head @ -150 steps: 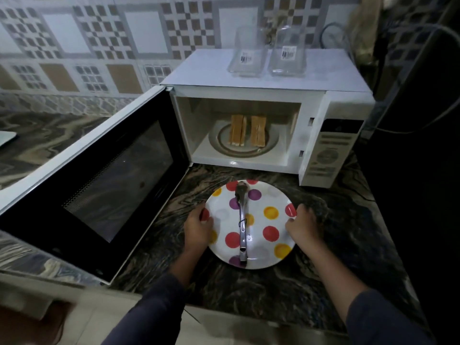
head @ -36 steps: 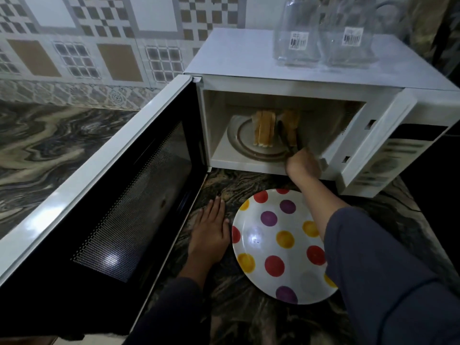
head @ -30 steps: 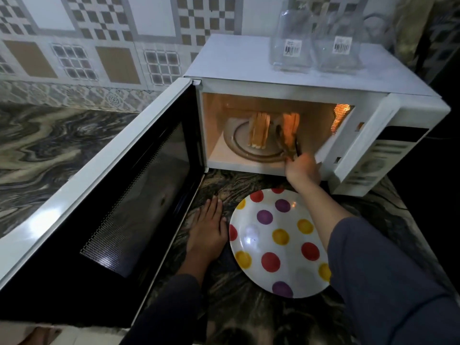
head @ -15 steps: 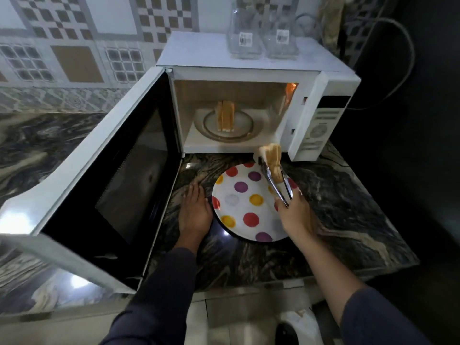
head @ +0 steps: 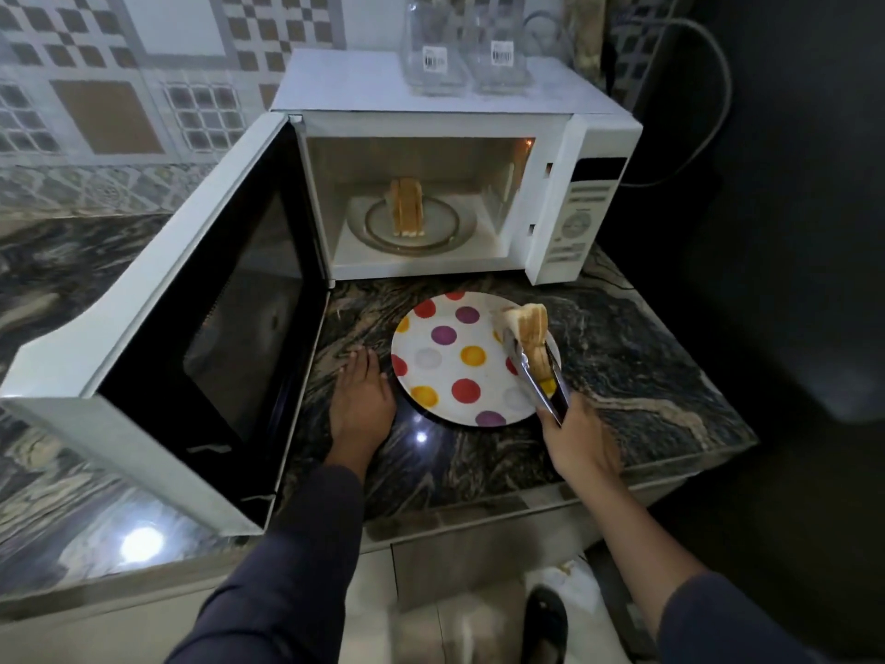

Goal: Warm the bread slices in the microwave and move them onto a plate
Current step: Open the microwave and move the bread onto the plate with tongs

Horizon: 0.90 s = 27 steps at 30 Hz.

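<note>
While the microwave stands on the marbled bench with its door swung fully open to the left, everything else can be placed from it. Inside its cavity, on the glass turntable, bread slices stand upright on edge, pressed together near the turntable's middle. On the microwave's roof, toward the back right, sit two clear glass containers with barcode stickers.

Directly in front of the microwave's opening, a white plate with red, purple, yellow and grey dots lies flat on the bench. The right hand, in front of the microwave's control panel and nearer the bench edge, is closed around the handles of metal tongs. The tongs reach back toward the microwave and pinch a second bunch of bread slices, held on edge over the right rim of the plate; whether their lower edge touches the plate cannot be told.

The left hand lies flat and open, palm down on the bench, fingers pointing toward the microwave, between the open door and the left rim of the plate, gripping nothing. Both forearms wear dark sleeves. A cable loops along the dark wall to the right of the microwave.
</note>
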Motion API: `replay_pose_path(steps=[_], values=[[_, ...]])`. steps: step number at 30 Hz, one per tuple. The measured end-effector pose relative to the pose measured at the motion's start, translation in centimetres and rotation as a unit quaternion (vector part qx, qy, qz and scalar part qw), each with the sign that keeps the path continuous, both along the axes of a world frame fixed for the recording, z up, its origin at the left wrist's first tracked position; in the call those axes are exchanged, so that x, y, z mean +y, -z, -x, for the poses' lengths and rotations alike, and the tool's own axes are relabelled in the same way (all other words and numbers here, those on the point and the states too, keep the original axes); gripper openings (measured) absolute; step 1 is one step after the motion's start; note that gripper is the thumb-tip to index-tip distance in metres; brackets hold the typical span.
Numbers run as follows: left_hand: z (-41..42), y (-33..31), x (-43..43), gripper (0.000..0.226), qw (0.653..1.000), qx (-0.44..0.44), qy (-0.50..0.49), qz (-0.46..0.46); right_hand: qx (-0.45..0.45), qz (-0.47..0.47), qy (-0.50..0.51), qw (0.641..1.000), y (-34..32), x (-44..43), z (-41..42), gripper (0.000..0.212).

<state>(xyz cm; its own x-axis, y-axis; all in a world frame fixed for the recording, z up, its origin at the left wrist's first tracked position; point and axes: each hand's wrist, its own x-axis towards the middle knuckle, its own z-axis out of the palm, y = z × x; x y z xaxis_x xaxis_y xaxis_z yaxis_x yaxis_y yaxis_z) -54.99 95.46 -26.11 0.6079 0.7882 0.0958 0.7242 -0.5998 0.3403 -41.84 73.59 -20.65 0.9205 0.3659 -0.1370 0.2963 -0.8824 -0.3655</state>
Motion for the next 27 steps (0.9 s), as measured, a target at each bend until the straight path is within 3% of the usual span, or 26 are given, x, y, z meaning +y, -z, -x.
replay_pose_path(steps=[11, 15, 19, 23, 27], values=[[0.3, -0.1, 0.1, 0.05, 0.999, -0.041, 0.001, 0.01, -0.053, -0.054, 0.026, 0.997, -1.1, 0.5, 0.4, 0.06], [0.4, -0.2, -0.1, 0.049, 0.998, -0.066, 0.001, 0.02, -0.082, -0.097, -0.008, 0.992, -3.7, 3.7, 0.4, 0.065], [0.3, -0.7, 0.3, 0.048, 0.996, -0.076, -0.005, 0.042, -0.058, -0.123, -0.049, 0.989, -6.2, 9.4, -0.7, 0.065], [-0.2, -1.4, 1.3, 0.04, 0.995, -0.083, 0.001, 0.051, 0.033, -0.158, -0.058, 0.985, -7.9, 15.6, -2.1, 0.068], [-1.4, -1.5, 3.4, 0.047, 0.994, -0.097, 0.013, 0.052, 0.08, -0.161, -0.059, 0.982, -8.3, 20.9, -3.4, 0.064]])
